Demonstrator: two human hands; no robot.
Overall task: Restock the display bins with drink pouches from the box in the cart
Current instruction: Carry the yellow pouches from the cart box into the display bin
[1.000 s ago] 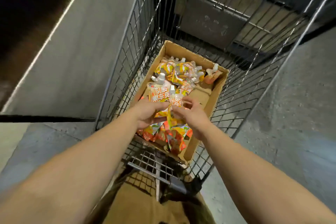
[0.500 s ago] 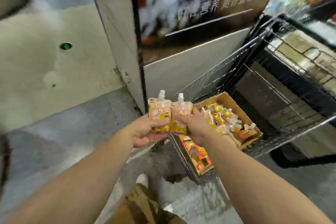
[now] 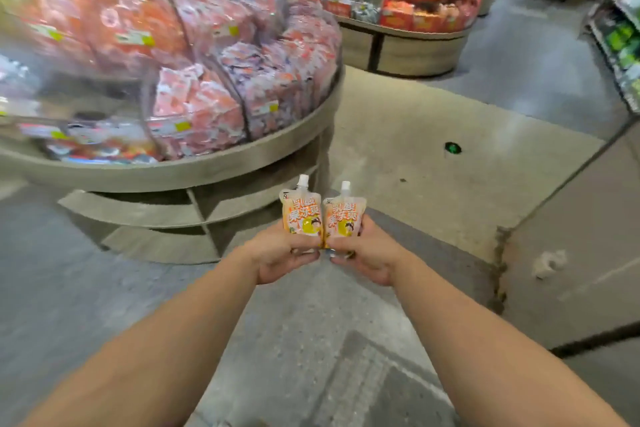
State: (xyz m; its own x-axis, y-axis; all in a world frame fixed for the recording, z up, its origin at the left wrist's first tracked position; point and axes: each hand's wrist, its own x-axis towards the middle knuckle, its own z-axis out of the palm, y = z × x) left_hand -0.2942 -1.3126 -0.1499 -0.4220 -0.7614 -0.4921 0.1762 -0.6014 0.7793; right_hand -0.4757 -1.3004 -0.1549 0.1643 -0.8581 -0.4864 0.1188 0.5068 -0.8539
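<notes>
Pouches: two orange-and-white soft plastic drink pouches with white screw spouts, the left pouch (image 3: 302, 215) and the right pouch (image 3: 343, 218). They stand upright side by side, inner edges touching, printed faces toward me.
Hands: the left hand (image 3: 280, 253) has its fingers curled round the base of the left pouch. The right hand (image 3: 367, 255) clasps the base of the right pouch the same way. The two hands sit almost knuckle to knuckle.
Why held so: gripping them low keeps the spouts up and the labels forward. I judge that suits setting them into a bin facing the shopper.
Where the pouches are: in the air above the grey concrete floor (image 3: 398, 156), in no bin.
Display: a round grey tiered display stand (image 3: 207, 168) lies up and to the left of the hands. Its clear-walled wedge bins (image 3: 197, 107) are packed with red and orange packets. It is blurred on my feed, so I cannot tell which bin takes this drink.
Cart and box: out of view.
Stage: I read this as the carrying leg, with placing not yet done.
Next move: a lift up and leftward over the rim, which needs clearance for the spouts.
Further out: a second round stand (image 3: 408, 48) is far ahead and to the right of the hands. A small green spot (image 3: 453, 148) and a crumpled white scrap (image 3: 549, 262) lie on the floor to the right.
</notes>
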